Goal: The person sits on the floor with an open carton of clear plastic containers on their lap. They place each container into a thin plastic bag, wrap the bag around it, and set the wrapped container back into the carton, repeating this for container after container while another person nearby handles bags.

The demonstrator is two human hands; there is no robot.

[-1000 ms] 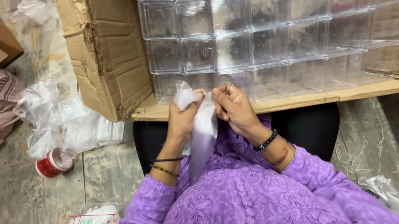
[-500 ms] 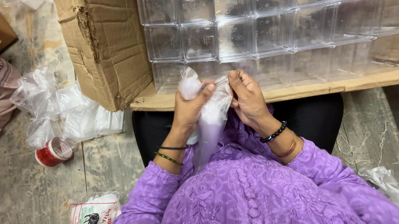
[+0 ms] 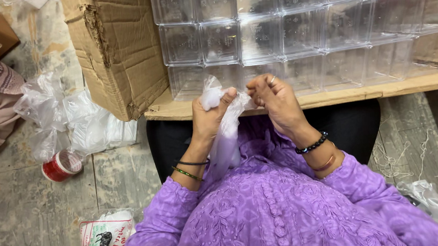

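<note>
A thin clear plastic bag hangs over the lap, just in front of the cardboard flap. The left hand is wrapped tight around its bunched top; the right hand pinches the bag's edge with curled fingertips. Behind them, rows of clear plastic boxes fill the open cardboard carton. Off to the left on the floor: crumpled plastic bags and a red tape roll.
</note>
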